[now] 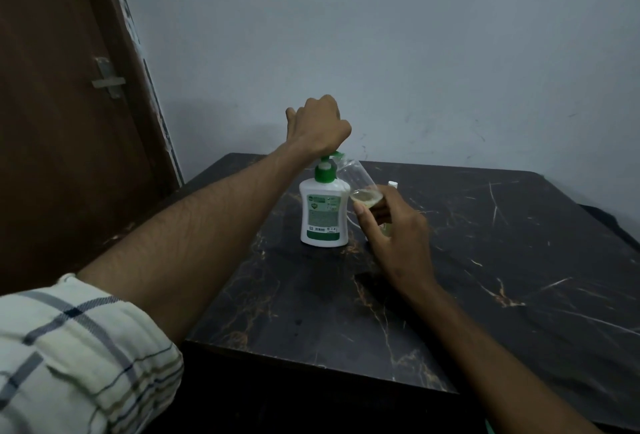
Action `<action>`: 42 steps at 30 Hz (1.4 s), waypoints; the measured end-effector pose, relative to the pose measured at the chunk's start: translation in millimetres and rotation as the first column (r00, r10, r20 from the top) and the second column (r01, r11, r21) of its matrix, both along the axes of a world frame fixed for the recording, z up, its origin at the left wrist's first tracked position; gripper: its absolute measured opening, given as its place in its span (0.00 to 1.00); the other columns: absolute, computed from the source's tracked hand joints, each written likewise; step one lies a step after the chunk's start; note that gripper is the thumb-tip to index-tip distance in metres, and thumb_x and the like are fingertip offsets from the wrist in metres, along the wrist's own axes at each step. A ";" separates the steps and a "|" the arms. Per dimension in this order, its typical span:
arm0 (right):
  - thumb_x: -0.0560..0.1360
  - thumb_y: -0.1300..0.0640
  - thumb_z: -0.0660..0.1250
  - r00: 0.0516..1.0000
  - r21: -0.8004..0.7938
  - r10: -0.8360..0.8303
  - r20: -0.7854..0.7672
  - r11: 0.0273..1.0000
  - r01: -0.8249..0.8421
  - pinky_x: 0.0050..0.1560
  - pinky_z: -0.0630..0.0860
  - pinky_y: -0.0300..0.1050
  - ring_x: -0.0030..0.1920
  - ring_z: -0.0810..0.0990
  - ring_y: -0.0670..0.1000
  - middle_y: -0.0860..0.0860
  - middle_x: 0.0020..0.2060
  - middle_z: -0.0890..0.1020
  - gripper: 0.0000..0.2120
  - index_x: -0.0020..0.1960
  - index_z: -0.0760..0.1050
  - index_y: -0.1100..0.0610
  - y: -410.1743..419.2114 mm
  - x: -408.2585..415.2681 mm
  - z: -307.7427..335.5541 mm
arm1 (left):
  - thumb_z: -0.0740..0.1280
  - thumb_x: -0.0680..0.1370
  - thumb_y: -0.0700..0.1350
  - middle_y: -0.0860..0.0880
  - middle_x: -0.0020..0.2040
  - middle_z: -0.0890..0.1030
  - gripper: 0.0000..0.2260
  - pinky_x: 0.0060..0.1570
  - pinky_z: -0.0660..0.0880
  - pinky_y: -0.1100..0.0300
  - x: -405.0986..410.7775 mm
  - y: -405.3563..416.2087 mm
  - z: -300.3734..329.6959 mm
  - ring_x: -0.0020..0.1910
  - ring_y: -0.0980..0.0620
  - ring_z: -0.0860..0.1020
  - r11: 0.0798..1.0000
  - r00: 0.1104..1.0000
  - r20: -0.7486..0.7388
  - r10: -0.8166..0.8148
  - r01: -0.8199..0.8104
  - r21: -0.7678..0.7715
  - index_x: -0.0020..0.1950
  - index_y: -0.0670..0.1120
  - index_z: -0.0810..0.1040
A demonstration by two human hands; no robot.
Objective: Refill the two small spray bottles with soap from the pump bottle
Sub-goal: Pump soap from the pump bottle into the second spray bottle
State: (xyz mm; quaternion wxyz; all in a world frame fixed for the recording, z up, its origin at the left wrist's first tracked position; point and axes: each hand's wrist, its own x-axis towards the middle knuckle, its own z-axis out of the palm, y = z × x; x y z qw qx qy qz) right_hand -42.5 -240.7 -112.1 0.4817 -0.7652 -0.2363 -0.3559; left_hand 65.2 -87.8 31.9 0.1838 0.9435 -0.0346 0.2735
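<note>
A white pump bottle with a green pump head stands upright on the dark marble table. My left hand rests closed on top of the pump head. My right hand holds a small clear spray bottle, uncapped and tilted, its mouth right at the green nozzle. A little yellowish soap lies in its lower end by my fingers. Behind my right hand part of a second small bottle shows, with a white top peeking above my fingers; the rest is hidden.
The table stands against a pale wall. A brown door with a metal latch is at the left. The table's front edge runs close to my body.
</note>
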 end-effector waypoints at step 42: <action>0.82 0.49 0.69 1.000 -0.012 -0.015 -0.014 1.000 0.014 0.45 0.74 0.25 0.49 0.80 0.33 0.39 0.47 0.80 0.11 0.61 0.77 0.53 -2.1 0.4 0.0 | 0.63 0.72 0.44 0.43 0.45 0.88 0.06 0.55 0.66 0.47 0.5 0.4 -3.4 0.48 0.40 0.84 0.999 0.998 0.043 -0.043 0.043 -0.005 0.42 0.46 0.80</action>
